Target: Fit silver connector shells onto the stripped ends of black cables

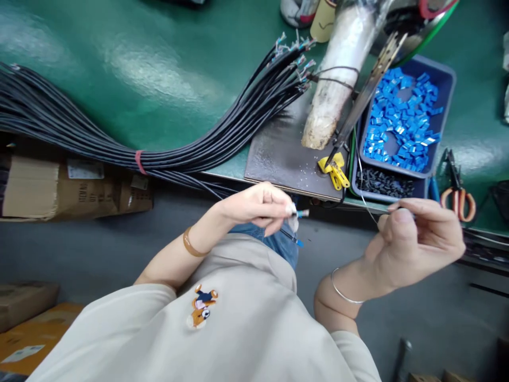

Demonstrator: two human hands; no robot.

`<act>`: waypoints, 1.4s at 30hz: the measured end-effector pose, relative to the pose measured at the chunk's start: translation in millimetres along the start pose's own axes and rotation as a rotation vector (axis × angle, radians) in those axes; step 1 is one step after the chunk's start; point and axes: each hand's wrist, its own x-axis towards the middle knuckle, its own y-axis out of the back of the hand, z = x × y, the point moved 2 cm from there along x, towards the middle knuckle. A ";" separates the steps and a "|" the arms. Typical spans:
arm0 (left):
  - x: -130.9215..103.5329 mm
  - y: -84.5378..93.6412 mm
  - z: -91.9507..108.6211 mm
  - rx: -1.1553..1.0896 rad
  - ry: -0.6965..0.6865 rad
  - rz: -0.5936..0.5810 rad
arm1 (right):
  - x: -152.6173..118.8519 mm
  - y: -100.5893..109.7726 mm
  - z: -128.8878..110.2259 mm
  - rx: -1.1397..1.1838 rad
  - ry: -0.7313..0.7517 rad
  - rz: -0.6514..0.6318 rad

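My left hand (266, 208) is closed in a pinch on the stripped end of a black cable, where light-coloured wires (303, 213) stick out past the fingertips. Just below it hangs a dark cable end with a blue tip (299, 243). To the right, my right hand (417, 233) is raised in front of the table edge with thumb and forefinger together. Something small and dark shows at those fingertips, too little of it to name. A thin silvery wire (368, 207) runs down from the bins toward this hand.
A bundle of black cables (191, 154), tied with a red band (140, 162), lies along the green table (170, 32). A soldering iron (342, 140) points at yellow clips (336, 171) on a dark board (286, 154). Bins hold blue connectors (405, 122) and small black parts (384, 183). Pliers (457, 191) lie right.
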 end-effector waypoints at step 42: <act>20.9 -18.9 11.2 0.274 -0.243 0.546 | -23.6 -47.0 17.7 0.064 -0.017 -0.336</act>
